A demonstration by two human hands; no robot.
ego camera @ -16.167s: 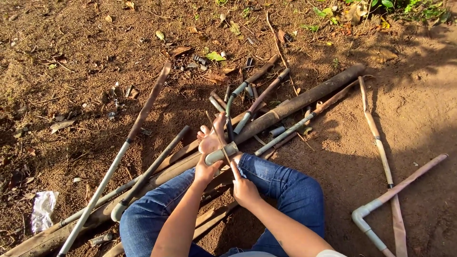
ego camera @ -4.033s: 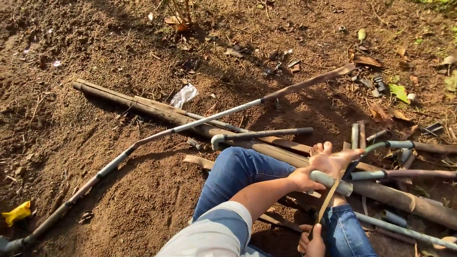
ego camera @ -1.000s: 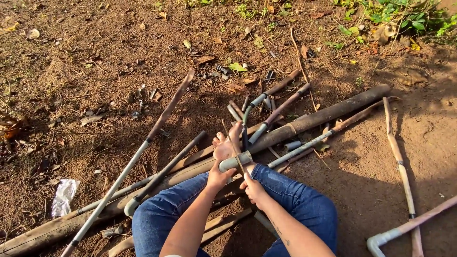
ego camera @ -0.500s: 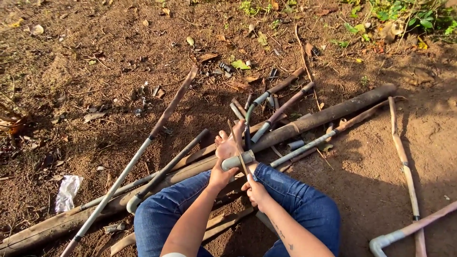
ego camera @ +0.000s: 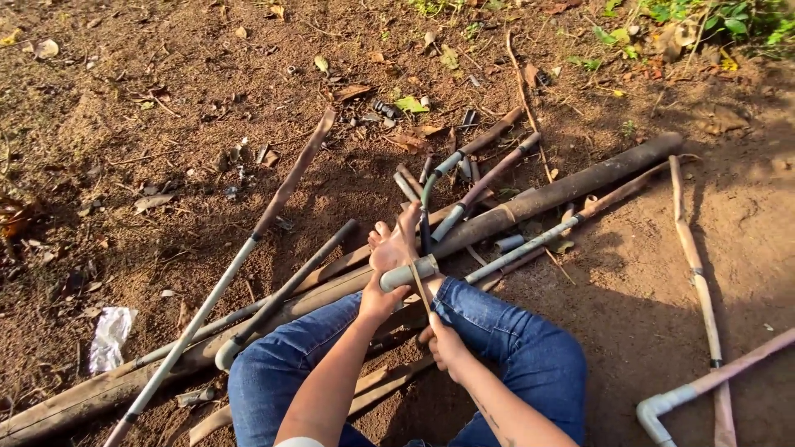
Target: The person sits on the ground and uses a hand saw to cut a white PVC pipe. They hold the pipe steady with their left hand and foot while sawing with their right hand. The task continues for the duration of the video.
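Dirt ground (ego camera: 166, 99) strewn with dry leaves surrounds a seated person in blue jeans (ego camera: 513, 348), and little has shifted in the last second beyond a slight nudge of the view. A long dark log (ego camera: 546, 197) lies across the knees among grey pipes. The left hand (ego camera: 389, 257) stays pressed flat, fingers spread, on a short grey pipe piece (ego camera: 410, 273) resting on that log, just above the knees. The right hand (ego camera: 443, 343), lower and nearer the body, remains closed around a thin blade (ego camera: 420, 290) angled up against the pipe piece: the work reads as mid-cut, unfinished.
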